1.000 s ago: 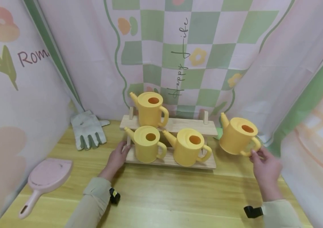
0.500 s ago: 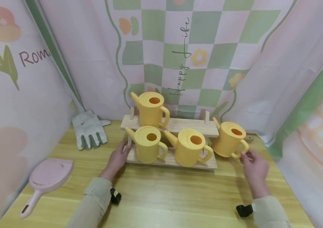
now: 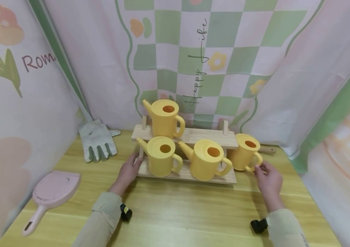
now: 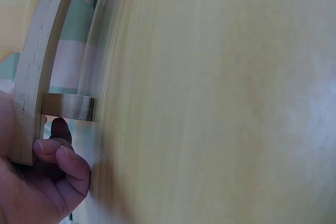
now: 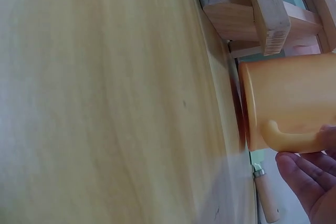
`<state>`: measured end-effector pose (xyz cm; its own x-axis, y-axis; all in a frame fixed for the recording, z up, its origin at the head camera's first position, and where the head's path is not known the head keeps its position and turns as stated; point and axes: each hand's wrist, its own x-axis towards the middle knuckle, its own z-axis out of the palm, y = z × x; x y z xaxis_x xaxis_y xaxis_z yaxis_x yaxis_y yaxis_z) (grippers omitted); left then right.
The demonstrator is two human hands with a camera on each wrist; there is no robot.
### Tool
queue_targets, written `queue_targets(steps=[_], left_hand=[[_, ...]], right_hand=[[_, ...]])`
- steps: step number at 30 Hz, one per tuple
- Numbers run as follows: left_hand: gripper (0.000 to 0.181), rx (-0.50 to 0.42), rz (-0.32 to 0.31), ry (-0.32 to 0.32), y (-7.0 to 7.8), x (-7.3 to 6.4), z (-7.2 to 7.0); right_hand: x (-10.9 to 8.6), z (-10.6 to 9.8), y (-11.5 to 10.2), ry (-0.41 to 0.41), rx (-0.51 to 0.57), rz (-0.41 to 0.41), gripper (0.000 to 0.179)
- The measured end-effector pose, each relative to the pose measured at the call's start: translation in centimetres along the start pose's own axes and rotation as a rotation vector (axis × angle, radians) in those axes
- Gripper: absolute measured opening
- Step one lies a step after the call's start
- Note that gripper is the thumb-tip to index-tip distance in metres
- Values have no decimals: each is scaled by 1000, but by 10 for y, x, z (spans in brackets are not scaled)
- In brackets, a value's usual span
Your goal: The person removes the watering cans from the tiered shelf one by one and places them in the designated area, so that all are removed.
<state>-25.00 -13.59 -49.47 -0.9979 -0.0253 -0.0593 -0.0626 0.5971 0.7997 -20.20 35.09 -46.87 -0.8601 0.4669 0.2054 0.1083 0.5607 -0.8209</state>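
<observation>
Yellow cylindrical watering can point(image 3: 240, 156) right of pale wooden two-tier shelf point(image 3: 201, 134)
My right fingers point(image 5: 303, 176) pinch its handle point(image 5: 291, 142); my left fingers point(image 4: 74, 169) grip the shelf, likely steadying it

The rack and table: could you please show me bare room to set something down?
Free: the table between the sleeves and rack; the upper shelf, right of its watering can. Crowded: the lower shelf, with two cans; beside the rack, where the right hand grips another can.
</observation>
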Motion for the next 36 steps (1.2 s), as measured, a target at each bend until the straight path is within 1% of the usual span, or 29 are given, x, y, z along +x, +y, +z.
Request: queue_targets(steps=[5, 9, 14, 21, 24, 29, 33, 36], left_hand=[[54, -7, -15, -1, 1, 0, 0], [55, -8, -10, -4, 0, 0, 0], [55, -7, 6, -3, -1, 0, 0], [54, -3, 16, 2, -1, 0, 0], [55, 3, 10, 2, -1, 1, 0], [56, 3, -2, -2, -2, 2, 0], [56, -6, -8, -9, -2, 3, 1], [58, -9, -19, -17, -2, 3, 1]], right_hand=[[0, 2, -1, -51, -19, 24, 34], [0, 4, -4, -73, -46, 30, 34], [-1, 3, -4, -82, -79, 19, 35], [-1, -5, -9, -77, -90, 18, 45], [-1, -9, -18, -52, -84, 3, 46], [-2, -16, -42, 5, -53, -33, 47], [-6, -17, -63, 56, -21, -83, 44], [-9, -16, -79, 78, 28, -124, 42]])
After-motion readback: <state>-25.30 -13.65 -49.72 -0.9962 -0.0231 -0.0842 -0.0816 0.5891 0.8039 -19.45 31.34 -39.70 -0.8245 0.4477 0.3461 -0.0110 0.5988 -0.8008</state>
